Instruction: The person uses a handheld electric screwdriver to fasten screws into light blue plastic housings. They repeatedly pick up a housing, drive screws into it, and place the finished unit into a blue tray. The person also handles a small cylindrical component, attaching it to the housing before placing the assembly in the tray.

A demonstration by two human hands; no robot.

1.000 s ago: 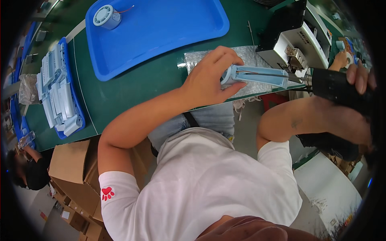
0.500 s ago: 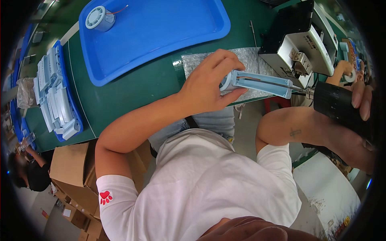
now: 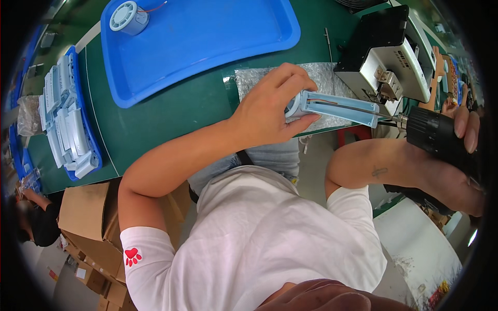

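My left hand point(image 3: 272, 106) is closed around the round head of a light blue plastic housing point(image 3: 345, 110), thumb on the near side and fingers over the far side. The housing's long trough-shaped handle points right, its hollow side showing. In my right hand point(image 3: 467, 129) is a black power screwdriver point(image 3: 429, 129), lying nearly level at the right. Its long thin bit passes over the handle's end and runs along inside the trough toward the round head. Where the tip rests I cannot make out. A thin wire also seems to lie in the trough.
Beyond my left hand lies a blue tray point(image 3: 207, 57) holding a round light blue part point(image 3: 128, 19). Bubble wrap point(image 3: 249, 83) is under the work. A black and white machine point(image 3: 389, 62) stands at the right, beside a thin rod point(image 3: 330, 49). Light blue parts point(image 3: 67, 124) fill a tray at left.
The whole view has shifted slightly. My hands keep their grips, and the housing and screwdriver stay almost the same relative to each other.
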